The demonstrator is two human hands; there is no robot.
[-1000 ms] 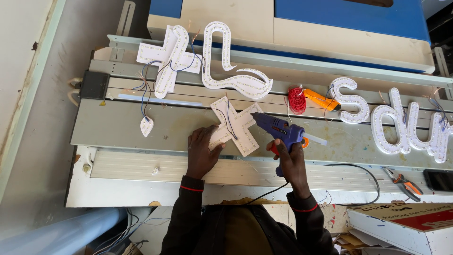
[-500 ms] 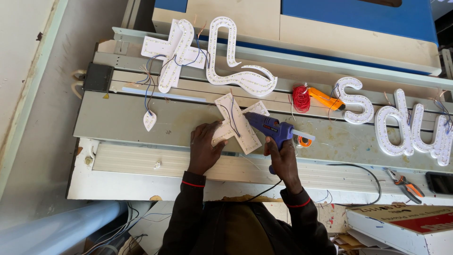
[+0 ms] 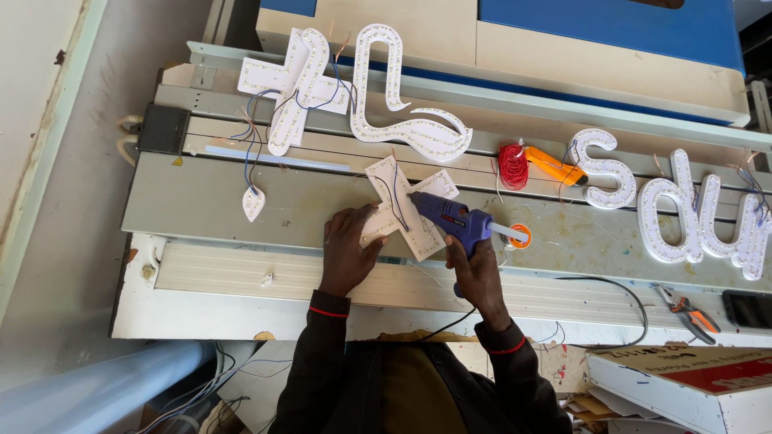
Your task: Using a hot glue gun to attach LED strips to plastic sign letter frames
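The white cross-shaped sign piece (image 3: 402,210), studded with rows of small lights and crossed by a thin dark wire, lies flat near the centre of the frame on the long grey metal bench (image 3: 201,201). The left hand (image 3: 347,245) presses down on its lower left arm, fingers spread and flat, gripping nothing. The right hand (image 3: 476,269) is closed around the handle of a blue glue gun (image 3: 452,219) whose nozzle points left and meets the piece near its middle — whether a finger is on the trigger cannot be told.

The work looks to be at the gluing stage, with the wire being fixed to the piece. The next move would call for a steady nozzle along the wire and firm pressure from the flat hand.

Further white light-studded shapes lie about: a larger cross with blue wires (image 3: 293,84) and a looping curved letter (image 3: 402,104) at upper centre, more rounded letters (image 3: 691,213) at the right edge. A spool of red wire (image 3: 513,165) sits beside an orange-handled tool (image 3: 555,165) — pliers (image 3: 687,312) rest at lower right.
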